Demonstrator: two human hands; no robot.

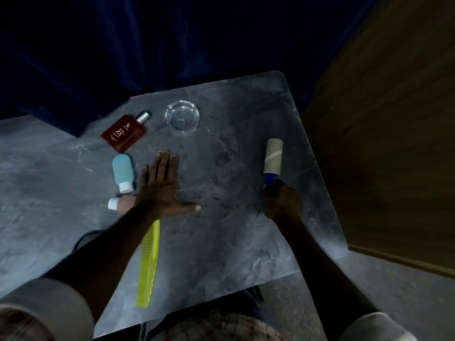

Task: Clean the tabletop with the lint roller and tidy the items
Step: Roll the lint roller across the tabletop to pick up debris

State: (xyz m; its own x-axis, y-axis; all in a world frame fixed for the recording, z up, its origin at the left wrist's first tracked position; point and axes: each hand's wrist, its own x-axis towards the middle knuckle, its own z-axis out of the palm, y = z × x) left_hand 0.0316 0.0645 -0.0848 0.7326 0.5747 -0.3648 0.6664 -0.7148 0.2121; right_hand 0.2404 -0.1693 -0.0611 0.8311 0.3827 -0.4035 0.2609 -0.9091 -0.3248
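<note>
My right hand [282,200] grips the blue handle of the lint roller [272,157], whose pale roll lies on the grey marble tabletop [234,242] near its right edge. My left hand [161,188] rests flat on the table with fingers spread, holding nothing. Beside it on the left lie a teal bottle [122,172] and a pink bottle [120,203], partly hidden under my wrist. A yellow comb [148,264] lies below my left forearm. A red perfume bottle [125,132] and a clear glass ashtray [182,118] sit farther back.
A dark blue curtain [123,57] hangs behind the table. A brown wooden panel [381,143] stands along the right side. Grey marble-like floor [37,180] shows to the left. The table's near edge is at my lap.
</note>
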